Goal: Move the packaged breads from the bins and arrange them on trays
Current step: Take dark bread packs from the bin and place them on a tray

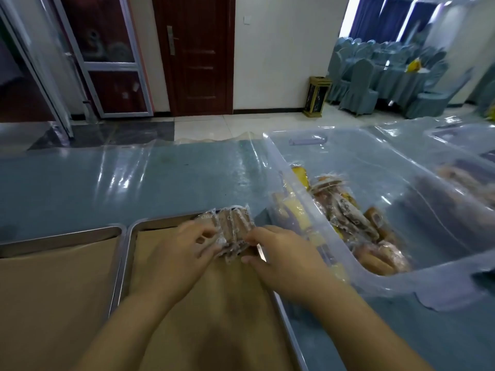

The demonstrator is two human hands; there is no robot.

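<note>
Several packaged breads point(232, 231) in clear wrappers are bunched at the far right corner of a metal tray point(128, 253) lined with brown paper. My left hand point(184, 253) holds the left side of the bunch with curled fingers. My right hand point(281, 255) pinches its right side. A clear plastic bin point(417, 204) just right of the tray holds several more wrapped breads point(345, 218), brown and yellow.
A second paper-lined tray point(53, 277) lies to the left. More clear bins point(460, 156) with breads stand at the far right. The table point(107, 183) has a blue cloth under clear plastic. Beyond it are a door, a floor bin and covered chairs.
</note>
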